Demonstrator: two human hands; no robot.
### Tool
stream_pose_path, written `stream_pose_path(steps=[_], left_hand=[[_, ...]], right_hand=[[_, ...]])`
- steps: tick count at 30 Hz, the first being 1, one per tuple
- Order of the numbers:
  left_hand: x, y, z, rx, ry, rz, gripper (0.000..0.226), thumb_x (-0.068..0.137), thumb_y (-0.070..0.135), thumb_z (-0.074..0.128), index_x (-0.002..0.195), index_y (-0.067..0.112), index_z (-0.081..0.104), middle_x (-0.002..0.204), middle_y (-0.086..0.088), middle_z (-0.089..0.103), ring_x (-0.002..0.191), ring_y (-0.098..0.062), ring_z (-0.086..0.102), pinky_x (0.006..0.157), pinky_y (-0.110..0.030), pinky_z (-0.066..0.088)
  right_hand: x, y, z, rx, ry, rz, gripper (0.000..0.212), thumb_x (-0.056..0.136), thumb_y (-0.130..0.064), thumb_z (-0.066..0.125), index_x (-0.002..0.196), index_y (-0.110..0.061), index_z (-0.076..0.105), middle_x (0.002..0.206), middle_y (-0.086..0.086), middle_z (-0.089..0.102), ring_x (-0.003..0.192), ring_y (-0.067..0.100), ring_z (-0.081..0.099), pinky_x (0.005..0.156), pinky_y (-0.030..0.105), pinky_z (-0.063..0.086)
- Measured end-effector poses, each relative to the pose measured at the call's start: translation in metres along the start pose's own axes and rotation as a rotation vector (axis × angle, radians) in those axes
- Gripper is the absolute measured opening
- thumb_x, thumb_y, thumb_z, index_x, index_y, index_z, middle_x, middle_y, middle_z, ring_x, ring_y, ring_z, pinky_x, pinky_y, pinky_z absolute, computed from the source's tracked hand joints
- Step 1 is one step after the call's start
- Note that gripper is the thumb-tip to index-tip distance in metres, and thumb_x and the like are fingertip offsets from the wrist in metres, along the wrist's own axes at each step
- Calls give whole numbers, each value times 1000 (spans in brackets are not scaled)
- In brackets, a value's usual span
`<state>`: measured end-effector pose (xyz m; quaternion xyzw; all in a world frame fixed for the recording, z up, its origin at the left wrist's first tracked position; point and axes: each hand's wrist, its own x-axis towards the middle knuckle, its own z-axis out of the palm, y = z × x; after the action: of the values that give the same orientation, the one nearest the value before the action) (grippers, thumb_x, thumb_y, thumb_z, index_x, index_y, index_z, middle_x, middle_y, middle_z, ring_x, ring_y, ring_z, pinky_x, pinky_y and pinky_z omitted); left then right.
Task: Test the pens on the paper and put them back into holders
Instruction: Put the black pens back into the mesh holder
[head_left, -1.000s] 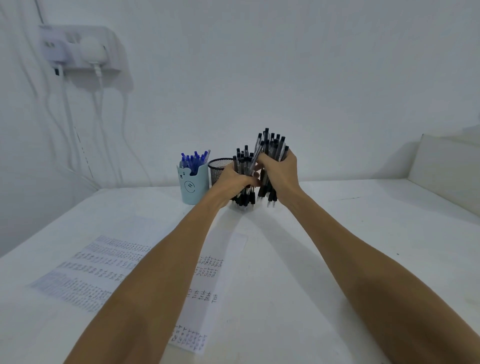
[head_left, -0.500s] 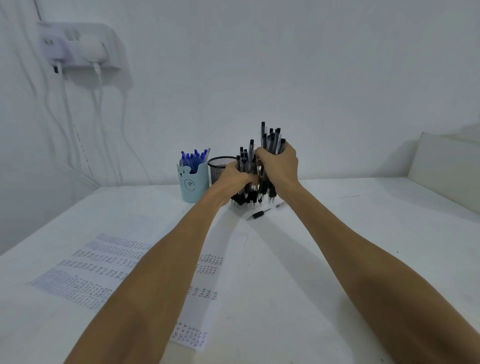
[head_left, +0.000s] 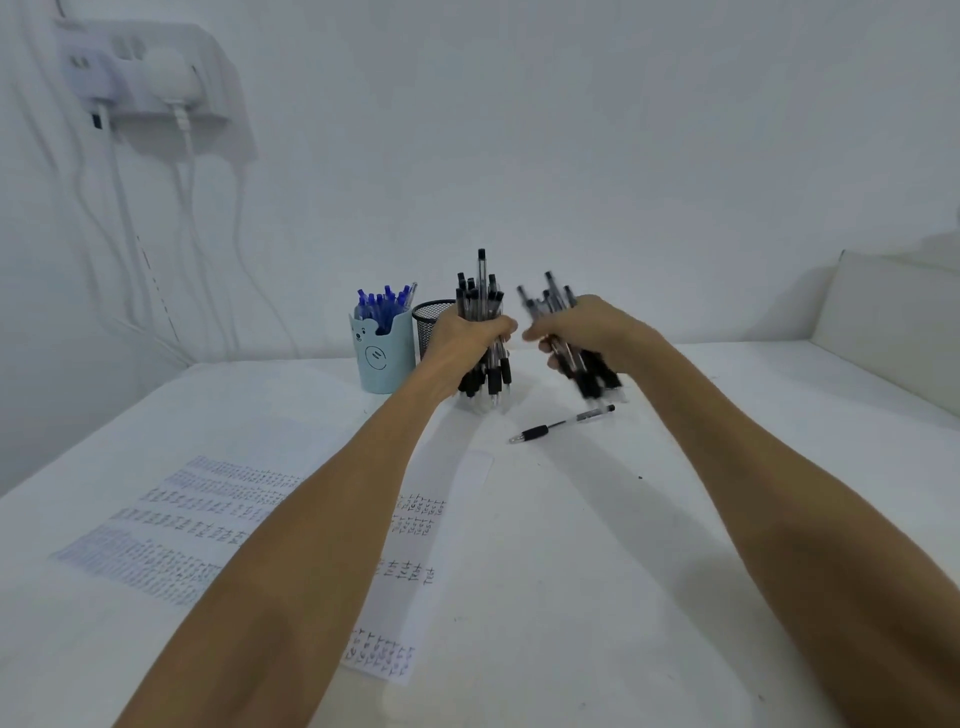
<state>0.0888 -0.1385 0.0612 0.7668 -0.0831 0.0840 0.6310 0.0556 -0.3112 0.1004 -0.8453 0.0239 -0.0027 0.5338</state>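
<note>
Both hands are full here. The left hand (head_left: 470, 332) is wrapped tight round a fat bunch of black pens (head_left: 480, 306), held upright with the tips down close to the table (head_left: 571, 571). I can't tell if they actually touch it. The right hand (head_left: 582, 325) is clenched on a second bunch (head_left: 592, 379), tilted and too blurry to count. The two fists are side by side with a small gap between them.

One loose black pen (head_left: 561, 423) lies flat on the table just in front of the right hand, below its bundle.

The black mesh holder (head_left: 428, 325) sits right behind the left hand, so the fist and its pens hide a good part of it. Beside it on the left is a light blue bear cup (head_left: 382, 358) stuffed with blue pens (head_left: 384, 304).

The paper (head_left: 208, 519) is nearer the camera on the left – rows of blue scribble, plus black marks on its right side – and the left forearm crosses over it, hiding the middle.

On the wall up left is a power strip (head_left: 140, 73) with white cables (head_left: 124, 208) hanging down. A white board (head_left: 883, 322) leans at the far right.
</note>
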Motion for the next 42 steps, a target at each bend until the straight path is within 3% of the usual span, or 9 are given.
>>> stream_pose_path(steps=[5, 9, 13, 19, 23, 27, 32, 36, 42], left_hand=[[-2, -5, -14, -41, -37, -42, 17, 88, 10, 78, 101, 6, 69, 86, -5, 78, 66, -18, 75, 70, -29, 62], [-9, -1, -17, -1, -87, -48, 9, 89, 4, 75, 95, 2, 70, 73, -5, 74, 62, -17, 70, 66, -29, 63], [-16, 17, -17, 230, -259, -206, 13, 89, 8, 73, 100, 1, 69, 79, -6, 80, 66, -19, 72, 78, -36, 64], [-24, 30, 2, 565, -462, -391, 48, 91, 23, 73, 132, 1, 59, 130, -10, 72, 126, -32, 60, 112, -43, 44], [-29, 40, 20, 870, -396, -263, 42, 95, 27, 73, 129, 5, 62, 128, -14, 55, 112, -30, 58, 86, -35, 48], [-29, 39, 33, 1058, -333, -195, 47, 93, 29, 76, 131, 6, 63, 125, -14, 60, 121, -32, 64, 100, -38, 55], [-26, 39, 44, 1125, -265, -115, 34, 86, 31, 83, 105, 15, 59, 106, -7, 56, 99, -29, 61, 79, -34, 51], [-22, 41, 49, 1127, -291, -167, 29, 86, 29, 83, 89, 8, 62, 87, -4, 56, 93, -27, 62, 78, -35, 51], [-25, 41, 37, 843, -363, -355, 29, 92, 17, 78, 112, 0, 67, 117, -15, 62, 104, -31, 60, 87, -35, 51]], right_hand=[[-16, -2, -19, -431, -228, 76, 16, 78, -14, 81, 69, -8, 68, 73, 5, 70, 59, 21, 67, 68, 33, 55], [-17, 4, -16, -462, -219, 230, 17, 81, -15, 80, 87, -5, 68, 86, 12, 75, 60, 23, 70, 65, 30, 59], [-12, 12, -8, -523, -139, 346, 34, 85, -20, 75, 107, -3, 56, 86, 17, 77, 73, 28, 77, 90, 44, 59], [-12, 10, 2, -296, -71, 226, 41, 93, -21, 66, 124, -3, 47, 111, 16, 68, 91, 32, 69, 88, 39, 55], [-8, 16, 9, 94, -154, 335, 36, 92, -11, 62, 124, 0, 50, 102, 27, 75, 89, 37, 76, 83, 46, 62], [-6, 25, 10, 388, -179, 362, 28, 88, -4, 56, 116, 0, 55, 105, 34, 71, 91, 45, 74, 77, 54, 63], [-4, 33, 7, 472, -188, 380, 20, 86, -3, 56, 105, -3, 57, 99, 28, 73, 82, 40, 76, 68, 49, 64], [0, 37, 5, 545, -199, 401, 25, 84, -4, 58, 109, -3, 58, 108, 29, 72, 93, 43, 74, 83, 55, 61], [-4, 40, 2, 583, -174, 348, 17, 85, -3, 60, 100, -7, 52, 113, 27, 71, 86, 42, 76, 64, 51, 63]])
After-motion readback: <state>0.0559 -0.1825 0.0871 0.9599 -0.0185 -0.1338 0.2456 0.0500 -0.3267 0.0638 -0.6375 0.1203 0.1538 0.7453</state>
